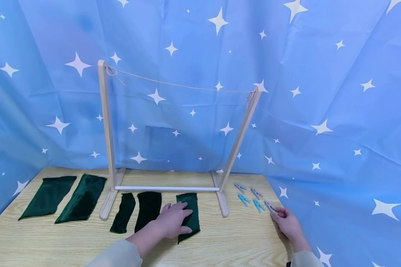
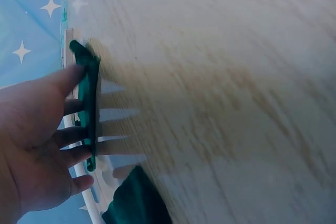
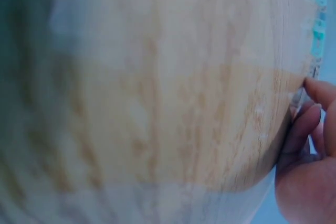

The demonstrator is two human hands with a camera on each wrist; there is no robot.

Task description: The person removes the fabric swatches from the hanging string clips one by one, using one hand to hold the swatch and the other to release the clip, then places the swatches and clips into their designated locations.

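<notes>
My left hand (image 1: 173,221) rests with spread fingers on the rightmost dark green velvet cloth (image 1: 192,207), which lies flat on the table. In the left wrist view, the fingertips meet that cloth (image 2: 91,95) and part of another green cloth (image 2: 137,200) shows below. At the table's right edge, my right hand (image 1: 290,225) pinches the near end of a grey clothespin (image 1: 270,206) between thumb and fingers. Just beyond it lie two blue clothespins (image 1: 244,200) and two more grey ones (image 1: 256,193).
A wooden frame (image 1: 107,122) with a thin string (image 1: 187,87) tied between its posts stands at the back of the table (image 1: 230,241). Two narrow green cloths (image 1: 123,213) lie left of my left hand, two larger ones (image 1: 50,196) at the far left. A starry blue curtain (image 1: 320,92) hangs behind.
</notes>
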